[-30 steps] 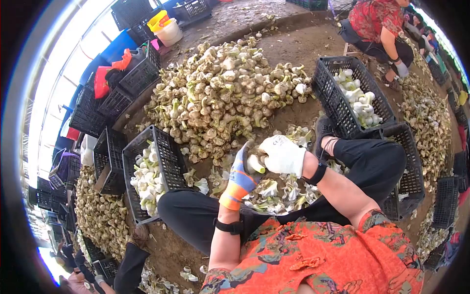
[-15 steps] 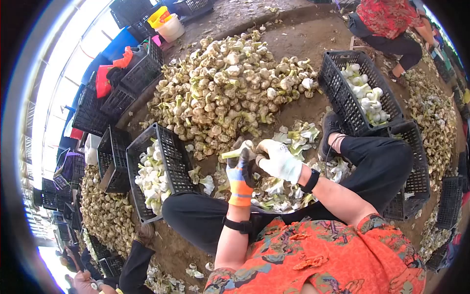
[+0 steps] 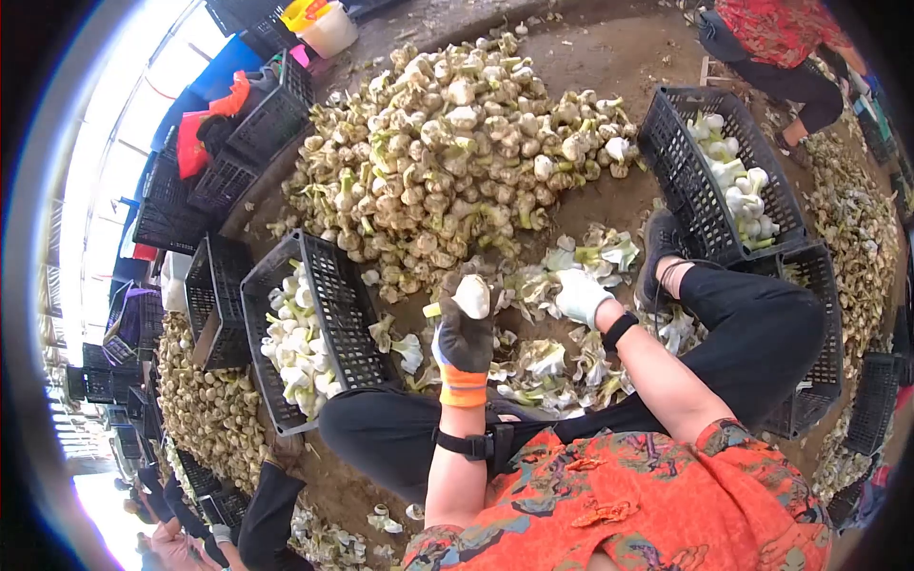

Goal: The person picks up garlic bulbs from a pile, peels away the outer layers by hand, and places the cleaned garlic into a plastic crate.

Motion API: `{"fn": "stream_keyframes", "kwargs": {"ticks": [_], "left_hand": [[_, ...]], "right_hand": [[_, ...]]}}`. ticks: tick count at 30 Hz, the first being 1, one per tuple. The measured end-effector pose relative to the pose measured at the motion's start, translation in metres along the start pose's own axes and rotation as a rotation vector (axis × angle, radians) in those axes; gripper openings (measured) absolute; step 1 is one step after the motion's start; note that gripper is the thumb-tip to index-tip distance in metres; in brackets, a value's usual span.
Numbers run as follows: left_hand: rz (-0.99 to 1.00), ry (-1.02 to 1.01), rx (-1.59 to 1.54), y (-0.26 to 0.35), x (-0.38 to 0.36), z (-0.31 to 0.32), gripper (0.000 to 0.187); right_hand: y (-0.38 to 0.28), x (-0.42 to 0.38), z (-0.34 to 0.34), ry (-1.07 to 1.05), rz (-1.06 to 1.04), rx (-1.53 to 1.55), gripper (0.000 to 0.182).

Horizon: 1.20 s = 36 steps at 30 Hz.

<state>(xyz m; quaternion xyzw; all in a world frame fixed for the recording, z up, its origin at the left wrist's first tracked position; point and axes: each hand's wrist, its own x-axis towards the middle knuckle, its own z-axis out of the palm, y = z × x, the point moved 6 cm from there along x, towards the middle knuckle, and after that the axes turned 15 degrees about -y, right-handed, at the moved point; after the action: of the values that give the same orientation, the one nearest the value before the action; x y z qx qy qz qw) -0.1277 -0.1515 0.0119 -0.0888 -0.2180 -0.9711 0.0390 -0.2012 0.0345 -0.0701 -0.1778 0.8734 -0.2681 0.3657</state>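
My left hand (image 3: pixel 463 328), in a dark-palmed glove with an orange cuff, is closed around a garlic bulb (image 3: pixel 472 296). The bulb's white head faces up and its pale green stem sticks out to the left. Apart from it, to the right, my right hand (image 3: pixel 581 298) wears a white glove and hangs over the loose garlic skins (image 3: pixel 543 359) on the ground. Its fingers look drawn together; whether they pinch a skin is hidden. Beyond both hands rises a heap of unpeeled garlic (image 3: pixel 428 162).
Black crates with peeled white garlic stand left (image 3: pixel 328 314) and right (image 3: pixel 700 190) of my bent legs. Another black crate (image 3: pixel 809 314) sits beside my right knee. A person in a red patterned shirt (image 3: pixel 776 29) works at the upper right. A white bucket (image 3: pixel 328 30) stands at the back.
My right hand has moved right, away from the bulb, to over the skins. The bulb in my left hand has turned and now shows a cleaner white head.
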Motion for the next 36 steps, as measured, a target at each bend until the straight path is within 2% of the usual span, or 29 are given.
{"fn": "stream_keyframes", "kwargs": {"ticks": [2, 3, 5, 6, 8, 10, 11, 14, 15, 18, 19, 22, 23, 27, 29, 32, 34, 35, 36], "left_hand": [[0.003, 0.062, -0.071, -0.002, -0.001, -0.019, 0.044], [0.015, 0.02, -0.106, -0.001, 0.001, -0.02, 0.04], [0.011, 0.095, 0.115, 0.0, 0.003, -0.033, 0.038], [0.002, 0.134, 0.227, 0.001, 0.003, -0.035, 0.036], [-0.008, 0.206, 0.388, 0.005, 0.001, -0.037, 0.037], [0.002, 0.21, 0.443, 0.008, 0.006, -0.036, 0.039], [-0.057, 0.207, 0.524, 0.008, 0.005, -0.042, 0.038], [-0.047, 0.227, 0.358, 0.007, 0.002, -0.046, 0.038], [-0.032, 0.259, 0.199, 0.005, 0.001, -0.051, 0.037], [0.015, 0.292, 0.191, 0.011, -0.001, -0.066, 0.044], [0.073, 0.277, 0.266, 0.014, -0.001, -0.065, 0.042], [0.023, 0.241, 0.581, 0.019, -0.001, -0.052, 0.041], [0.037, 0.16, 0.659, 0.022, 0.003, -0.045, 0.038], [0.02, 0.125, 0.857, 0.028, 0.006, -0.037, 0.04], [-0.003, 0.172, 0.572, 0.022, 0.003, -0.042, 0.038], [-0.006, 0.159, 0.123, 0.016, -0.003, -0.052, 0.04], [0.045, 0.173, -0.125, 0.016, -0.008, -0.056, 0.041], [0.076, 0.174, -0.224, 0.019, -0.009, -0.063, 0.043], [0.09, 0.154, -0.148, 0.025, 0.003, -0.037, 0.045]], "right_hand": [[-0.009, 0.006, 0.005, 0.057, -0.098, 0.194, 0.05], [-0.023, 0.005, 0.003, -0.004, -0.17, 0.526, 0.048], [-0.072, -0.017, -0.009, -0.135, -0.301, 1.2, 0.045], [-0.093, -0.024, -0.019, -0.118, -0.407, 1.234, 0.037], [-0.099, -0.007, -0.012, -0.079, -0.414, 1.127, 0.035], [-0.109, -0.009, -0.021, -0.04, -0.38, 0.88, 0.031], [-0.114, -0.01, -0.023, -0.023, -0.362, 0.76, 0.03], [-0.111, 0.003, -0.008, 0.151, -0.379, 0.738, 0.023], [-0.106, 0.006, -0.005, 0.139, -0.305, 0.826, 0.021], [-0.116, -0.004, -0.012, -0.107, -0.183, 1.186, 0.025], [-0.119, 0.0, -0.017, -0.067, -0.259, 0.881, 0.026], [-0.129, -0.001, -0.017, 0.063, -0.296, 0.513, 0.027], [-0.128, 0.003, -0.012, 0.071, -0.328, 0.511, 0.023], [-0.13, 0.001, -0.019, 0.029, -0.291, 0.394, 0.024], [-0.131, 0.003, -0.02, 0.069, -0.283, 0.324, 0.024], [-0.135, 0.007, -0.017, 0.078, -0.327, 0.531, 0.024], [-0.123, 0.016, -0.013, 0.225, -0.283, 0.393, 0.025], [-0.115, 0.019, -0.011, 0.297, -0.259, 0.325, 0.026], [-0.105, 0.021, -0.011, 0.229, -0.158, 0.308, 0.029]]}}
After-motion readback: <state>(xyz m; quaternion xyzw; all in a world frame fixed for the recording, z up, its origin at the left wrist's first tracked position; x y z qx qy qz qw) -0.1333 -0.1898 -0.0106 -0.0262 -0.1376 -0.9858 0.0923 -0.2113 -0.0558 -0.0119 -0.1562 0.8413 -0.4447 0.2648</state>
